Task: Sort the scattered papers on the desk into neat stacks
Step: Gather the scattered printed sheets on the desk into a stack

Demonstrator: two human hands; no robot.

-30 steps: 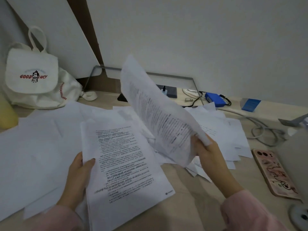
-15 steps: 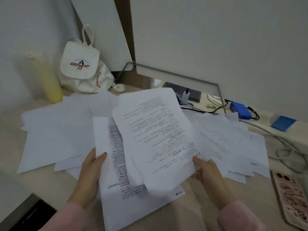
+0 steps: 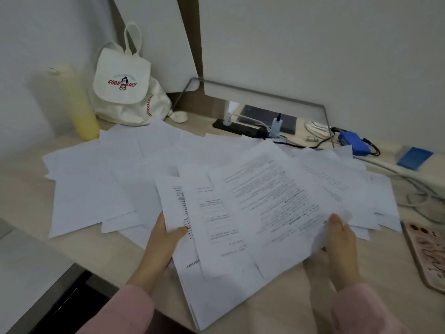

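— Beige desk (image 3: 26,189) is carrying scattered papers (image 3: 96,196); what is the person doing?
— Gathering: left hand (image 3: 166,235) is pinching the pile (image 3: 224,288) at its edge, right hand (image 3: 342,242) is gripping 1 sheet (image 3: 277,201) by the corner. Next, probably squaring edges.

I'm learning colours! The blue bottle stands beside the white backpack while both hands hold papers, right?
Nearly. The head view shows the bottle is yellow, not blue; it does stand beside the white backpack while the left hand and right hand hold papers.
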